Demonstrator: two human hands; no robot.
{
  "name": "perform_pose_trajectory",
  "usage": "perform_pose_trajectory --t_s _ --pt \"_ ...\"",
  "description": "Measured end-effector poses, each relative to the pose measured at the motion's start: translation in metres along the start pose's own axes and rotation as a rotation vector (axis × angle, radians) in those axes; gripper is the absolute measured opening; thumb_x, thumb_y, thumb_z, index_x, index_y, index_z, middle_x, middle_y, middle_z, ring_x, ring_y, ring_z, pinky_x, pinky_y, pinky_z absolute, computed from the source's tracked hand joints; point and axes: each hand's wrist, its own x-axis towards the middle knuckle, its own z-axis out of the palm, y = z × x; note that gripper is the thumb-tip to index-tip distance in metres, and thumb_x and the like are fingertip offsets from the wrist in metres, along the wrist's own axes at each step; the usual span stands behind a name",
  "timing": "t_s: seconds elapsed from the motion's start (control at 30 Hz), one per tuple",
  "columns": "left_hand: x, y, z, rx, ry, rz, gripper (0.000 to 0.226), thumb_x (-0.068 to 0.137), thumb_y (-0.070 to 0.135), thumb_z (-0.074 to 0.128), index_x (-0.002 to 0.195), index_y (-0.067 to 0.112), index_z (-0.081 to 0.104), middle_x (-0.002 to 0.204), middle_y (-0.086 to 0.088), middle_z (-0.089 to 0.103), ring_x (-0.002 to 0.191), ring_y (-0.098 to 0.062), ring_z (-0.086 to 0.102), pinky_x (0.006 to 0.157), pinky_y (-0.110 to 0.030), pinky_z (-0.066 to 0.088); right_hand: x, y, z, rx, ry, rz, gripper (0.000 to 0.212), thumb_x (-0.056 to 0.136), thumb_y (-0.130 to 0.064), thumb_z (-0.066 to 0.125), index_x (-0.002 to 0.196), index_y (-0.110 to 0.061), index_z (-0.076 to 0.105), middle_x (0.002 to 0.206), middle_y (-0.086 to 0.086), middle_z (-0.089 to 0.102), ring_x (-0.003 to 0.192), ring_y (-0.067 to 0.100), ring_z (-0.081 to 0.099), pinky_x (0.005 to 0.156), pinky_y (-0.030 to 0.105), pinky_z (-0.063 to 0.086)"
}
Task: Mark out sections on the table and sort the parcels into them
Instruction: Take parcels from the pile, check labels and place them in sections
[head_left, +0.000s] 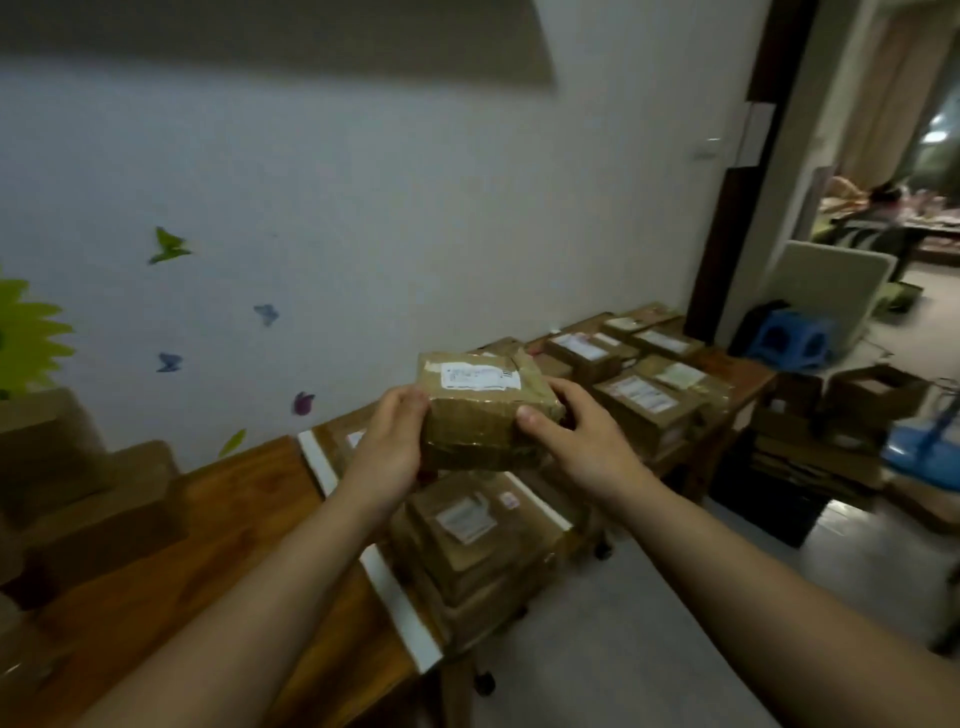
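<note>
While I watch through the head camera, the left hand (392, 441) and right hand (576, 441) hold one brown parcel (483, 410) in the air at the centre of the frame, its white label (480, 376) facing up. Left fingers curl round its left edge; the right thumb presses the near face, with the other fingers wrapped round the right side. Below it, a stack of parcels (467, 540) sits beside a white tape strip (400, 608) on the wooden table (223, 519). More parcels (644, 400) crowd the table at centre right.
</note>
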Motion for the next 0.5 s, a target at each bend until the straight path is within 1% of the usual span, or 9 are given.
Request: perform_pose_trajectory --t_s 0.03,0.1,0.13,0.2,0.3,0.37,0.43,0.47,0.5 --pt "0.003 0.003 0.026 -0.023 -0.032 -0.023 0.031 0.1 0.042 0.031 0.122 0.029 0.047 0.112 0.003 0.057 0.098 -0.016 0.058 0.076 -0.035 0.056 -0.001 0.008 -0.025 -0.011 0.036 0.01 0.043 0.088 -0.034 0.064 0.127 -0.034 0.045 0.109 -0.021 0.052 0.097 -0.002 0.053 0.074 0.015 0.048" --pt "0.01 0.005 0.077 -0.065 -0.122 -0.069 0.026 0.098 0.029 0.042 0.125 0.031 0.045 0.115 0.004 0.057 0.103 -0.019 0.057 0.088 -0.045 0.053 -0.005 0.023 -0.074 -0.04 0.117 0.018 0.051 0.084 -0.028 0.07 0.127 -0.034 0.044 0.118 -0.015 0.053 0.107 0.004 0.053 0.085 0.023 0.049" --pt "0.012 0.006 0.1 -0.086 -0.171 -0.084 0.032 0.095 0.02 0.048 0.125 0.032 0.044 0.115 0.005 0.058 0.106 -0.02 0.057 0.09 -0.046 0.052 -0.008 0.029 -0.097 -0.053 0.149 0.029 0.056 0.081 -0.022 0.073 0.126 -0.034 0.043 0.12 -0.015 0.051 0.112 0.006 0.051 0.09 0.026 0.048" --pt "0.018 0.005 0.144 -0.096 -0.238 -0.105 0.046 0.089 0.008 0.054 0.124 0.034 0.042 0.114 0.006 0.06 0.107 -0.021 0.059 0.091 -0.046 0.052 -0.015 0.042 -0.138 -0.034 0.192 0.065 0.063 0.077 -0.012 0.074 0.125 -0.034 0.041 0.121 -0.015 0.049 0.115 0.008 0.05 0.091 0.028 0.049" --pt "0.027 0.006 0.204 -0.081 -0.345 -0.112 0.048 0.088 0.003 0.053 0.123 0.034 0.039 0.111 0.005 0.061 0.1 -0.019 0.062 0.083 -0.039 0.054 -0.023 0.059 -0.191 -0.037 0.26 0.087 0.064 0.074 -0.008 0.075 0.122 -0.035 0.041 0.122 -0.012 0.052 0.112 0.012 0.054 0.079 0.029 0.052" --pt "0.037 0.006 0.24 -0.061 -0.403 -0.086 0.048 0.089 0.002 0.052 0.12 0.036 0.038 0.112 0.004 0.06 0.097 -0.017 0.064 0.076 -0.033 0.055 -0.024 0.07 -0.221 -0.035 0.311 0.085 0.063 0.075 -0.006 0.075 0.12 -0.034 0.041 0.119 -0.012 0.054 0.109 0.007 0.054 0.077 0.023 0.052" --pt "0.049 0.005 0.275 -0.05 -0.448 -0.059 0.051 0.089 0.002 0.054 0.121 0.038 0.036 0.113 0.005 0.059 0.098 -0.016 0.064 0.081 -0.034 0.055 -0.02 0.083 -0.247 -0.024 0.364 0.099 0.063 0.075 -0.003 0.074 0.119 -0.032 0.04 0.119 -0.012 0.054 0.11 0.003 0.053 0.071 0.015 0.05" --pt "0.056 0.004 0.291 -0.049 -0.465 -0.048 0.053 0.089 0.003 0.055 0.122 0.039 0.035 0.11 0.007 0.059 0.098 -0.014 0.064 0.082 -0.034 0.055 -0.015 0.09 -0.26 -0.026 0.387 0.106 0.063 0.075 -0.003 0.074 0.12 -0.031 0.039 0.12 -0.012 0.054 0.111 0.003 0.052 0.073 0.014 0.049" --pt "0.064 0.003 0.307 -0.059 -0.481 -0.039 0.052 0.089 0.002 0.055 0.122 0.038 0.036 0.106 0.011 0.06 0.097 -0.011 0.064 0.08 -0.031 0.055 -0.01 0.098 -0.274 -0.031 0.409 0.112 0.064 0.074 -0.005 0.076 0.12 -0.031 0.039 0.121 -0.012 0.054 0.113 0.003 0.052 0.079 0.017 0.05"
